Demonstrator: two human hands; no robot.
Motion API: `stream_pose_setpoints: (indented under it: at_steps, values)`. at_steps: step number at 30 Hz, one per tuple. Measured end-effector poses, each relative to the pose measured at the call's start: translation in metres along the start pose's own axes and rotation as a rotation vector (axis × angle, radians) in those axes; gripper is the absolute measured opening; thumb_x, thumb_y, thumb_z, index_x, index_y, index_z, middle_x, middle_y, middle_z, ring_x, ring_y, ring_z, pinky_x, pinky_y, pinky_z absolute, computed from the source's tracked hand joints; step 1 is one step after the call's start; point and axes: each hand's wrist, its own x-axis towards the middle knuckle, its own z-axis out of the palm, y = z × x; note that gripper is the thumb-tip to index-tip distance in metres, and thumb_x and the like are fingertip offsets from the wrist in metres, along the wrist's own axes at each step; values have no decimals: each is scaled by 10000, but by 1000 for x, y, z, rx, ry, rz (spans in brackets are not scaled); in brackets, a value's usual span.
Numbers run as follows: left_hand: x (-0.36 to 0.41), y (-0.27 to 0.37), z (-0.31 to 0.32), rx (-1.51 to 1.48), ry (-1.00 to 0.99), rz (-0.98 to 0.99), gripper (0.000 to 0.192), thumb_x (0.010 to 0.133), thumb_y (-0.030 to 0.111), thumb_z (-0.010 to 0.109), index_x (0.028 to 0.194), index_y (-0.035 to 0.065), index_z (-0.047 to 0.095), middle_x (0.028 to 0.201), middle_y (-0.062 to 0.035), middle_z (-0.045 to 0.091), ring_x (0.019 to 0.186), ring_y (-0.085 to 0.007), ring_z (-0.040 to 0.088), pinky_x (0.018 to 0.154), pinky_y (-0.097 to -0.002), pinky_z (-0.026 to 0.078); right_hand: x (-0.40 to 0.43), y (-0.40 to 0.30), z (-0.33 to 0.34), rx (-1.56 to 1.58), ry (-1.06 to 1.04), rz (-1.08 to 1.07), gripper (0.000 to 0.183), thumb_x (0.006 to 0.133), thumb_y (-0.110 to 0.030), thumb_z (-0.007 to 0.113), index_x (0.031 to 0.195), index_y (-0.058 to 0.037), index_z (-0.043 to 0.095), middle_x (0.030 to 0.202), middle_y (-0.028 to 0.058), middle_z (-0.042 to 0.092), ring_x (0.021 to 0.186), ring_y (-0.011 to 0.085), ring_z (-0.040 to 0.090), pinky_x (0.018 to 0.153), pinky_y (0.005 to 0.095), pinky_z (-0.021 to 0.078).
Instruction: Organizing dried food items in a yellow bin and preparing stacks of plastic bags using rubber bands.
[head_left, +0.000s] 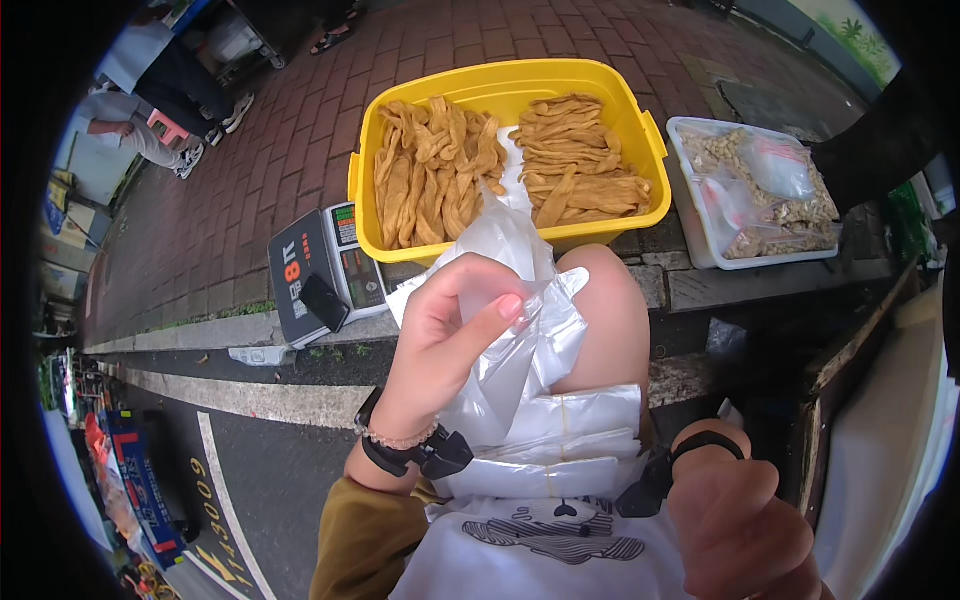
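My left hand (450, 337) pinches a thin clear plastic bag (517, 360) between thumb and fingers, above my lap. Bundles of flat plastic bags (555, 442), held by thin bands, lie across my lap. My right hand (739, 517) is curled and blurred, raised close to the camera at the lower right. Whether it holds anything is not visible. Both wrists wear black straps with devices. Past my bare knee (607, 322) stands a yellow plastic tub (487, 73). Two heaps of wrinkled golden-brown dried food strips (439, 172) lie in it, with white sheeting between them.
Left of the tub is a digital scale (304, 255) with a dark phone (325, 304) lying on it. A white plastic tub (694, 202) at right holds bagged peanut-like food. A tree trunk (870, 142) rises beside it. Two people (176, 82) are at upper left.
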Motion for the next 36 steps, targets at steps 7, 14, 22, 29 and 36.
stream_pose_setpoints:
  at_steps: [7,14,22,29,36]
  values:
    - [3,-11,-2,-5,1,-35,73,913,63,613,965,12,608,884,-22,616,831,-79,572,773,-235,449,5,43,5,545,-339,-319,194,857,-144,608,970,-300,629,799,-34,539,680,141,452,575,313,316]
    - [9,-9,3,-29,-58,-83,115,912,49,596,1017,3,612,893,-21,621,851,-93,579,808,-247,449,-8,40,28,632,-36,-165,68,847,-182,644,794,-207,677,802,-24,557,684,160,471,607,316,341]
    - [-1,-4,1,281,-74,193,198,825,-16,660,1013,24,709,846,-53,617,804,-157,592,759,-265,460,18,104,-19,-706,-545,12,526,727,-291,766,1177,-103,569,1250,167,527,1044,293,530,881,436,406]
    - [-5,-14,-16,629,308,490,186,791,80,753,742,7,589,734,-41,528,659,-142,496,621,-260,397,-6,138,-28,-1121,-837,222,303,715,-100,633,1008,-50,576,986,88,589,878,231,597,719,347,465]
    - [12,-25,-14,-52,293,326,288,1010,326,450,908,59,483,770,-37,525,806,-187,550,854,-349,416,-16,154,-32,-1033,-657,-230,334,639,-205,638,943,-69,622,779,49,462,733,242,530,717,365,417]
